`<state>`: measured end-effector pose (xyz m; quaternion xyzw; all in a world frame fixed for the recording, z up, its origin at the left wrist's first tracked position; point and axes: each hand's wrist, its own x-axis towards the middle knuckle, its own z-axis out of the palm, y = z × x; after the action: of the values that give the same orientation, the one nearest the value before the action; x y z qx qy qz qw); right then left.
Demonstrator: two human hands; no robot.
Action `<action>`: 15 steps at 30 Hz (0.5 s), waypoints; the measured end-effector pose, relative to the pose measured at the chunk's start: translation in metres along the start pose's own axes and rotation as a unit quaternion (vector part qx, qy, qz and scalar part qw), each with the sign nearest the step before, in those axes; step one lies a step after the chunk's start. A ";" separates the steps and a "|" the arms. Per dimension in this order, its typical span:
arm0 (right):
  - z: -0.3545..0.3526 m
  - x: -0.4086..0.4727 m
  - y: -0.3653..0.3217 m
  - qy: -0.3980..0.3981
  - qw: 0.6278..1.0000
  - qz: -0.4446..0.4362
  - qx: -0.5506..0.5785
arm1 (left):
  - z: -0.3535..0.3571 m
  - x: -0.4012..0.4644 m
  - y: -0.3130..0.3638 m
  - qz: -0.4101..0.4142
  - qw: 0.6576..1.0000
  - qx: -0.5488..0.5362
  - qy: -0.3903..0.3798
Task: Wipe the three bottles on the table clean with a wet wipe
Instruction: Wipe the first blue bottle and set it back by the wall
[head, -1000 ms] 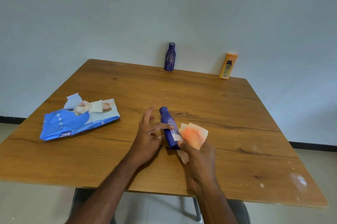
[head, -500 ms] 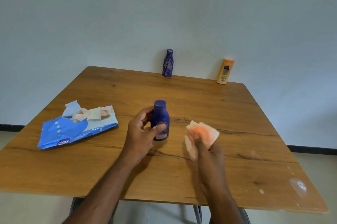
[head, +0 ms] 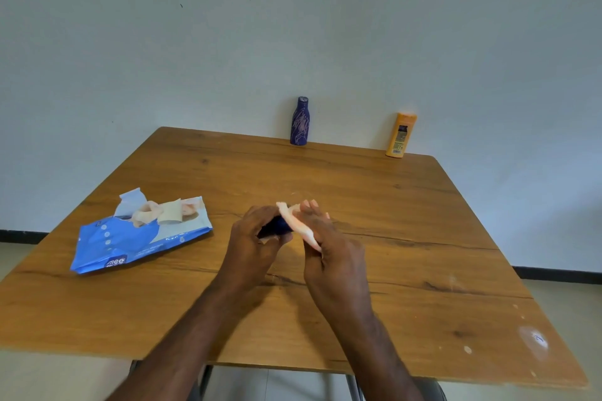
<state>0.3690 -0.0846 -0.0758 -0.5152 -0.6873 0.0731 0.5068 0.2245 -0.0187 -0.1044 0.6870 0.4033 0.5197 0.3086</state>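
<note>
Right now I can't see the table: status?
Left hand grips small blue bottle. Right hand presses wet wipe on it. Tall blue bottle, orange bottle waiting. Nothing in the way.

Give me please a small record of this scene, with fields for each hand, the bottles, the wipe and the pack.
left hand: left hand grips the small blue bottle above the table
right hand: right hand presses the wet wipe against that bottle
other bottles: dark blue bottle and orange bottle, upright at the far edge, apart
wipe pack: blue pack lying at the left, flap open, wipes sticking out
</note>
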 end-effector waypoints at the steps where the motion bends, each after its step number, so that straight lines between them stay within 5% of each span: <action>1: -0.001 -0.001 0.002 -0.005 1.000 -0.015 0.011 | -0.001 -0.001 0.000 -0.003 1.000 -0.005 -0.001; 6: -0.011 -0.005 0.006 -0.065 0.991 -0.026 0.118 | -0.011 -0.009 -0.003 -0.028 0.999 -0.006 -0.021; 10: -0.026 -0.003 0.001 -0.010 0.934 0.157 0.320 | -0.015 -0.015 0.000 -0.060 0.998 -0.016 -0.026; 15: -0.029 0.003 -0.005 0.073 0.826 0.375 0.415 | -0.024 -0.011 0.005 -0.107 0.994 -0.012 -0.027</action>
<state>0.3879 -0.0972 -0.0573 -0.4782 -0.3072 0.4978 0.6551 0.2009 -0.0311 -0.0988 0.6499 0.4601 0.4698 0.3812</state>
